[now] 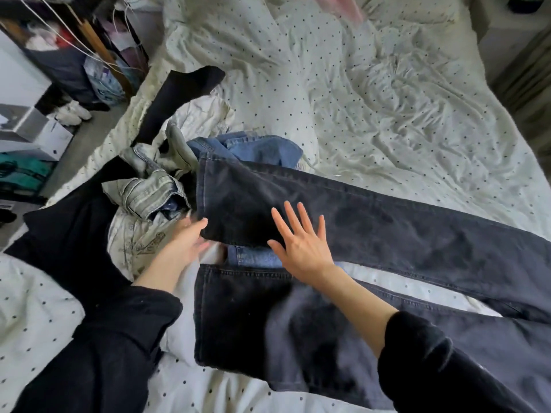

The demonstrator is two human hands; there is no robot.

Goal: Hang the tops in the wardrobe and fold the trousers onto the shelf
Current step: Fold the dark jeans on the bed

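Dark grey-black jeans (387,231) lie spread across the bed, both legs running from the middle toward the right edge of view. My left hand (186,244) holds the near corner of the upper leg's hem, thumb on top; it is slightly blurred. My right hand (301,242) lies flat with spread fingers on that same leg. Blue jeans (253,147) lie partly under the dark pair. Pale washed-grey jeans (149,186) are crumpled to the left. A black garment (68,239) stretches along the bed's left side.
The bed is covered with a white dotted duvet (372,93). A cream printed garment (140,239) lies under the pile. Left of the bed are white boxes (35,132), white shoes (73,111) and cluttered shelving (74,52). Something pink (343,5) shows at the top.
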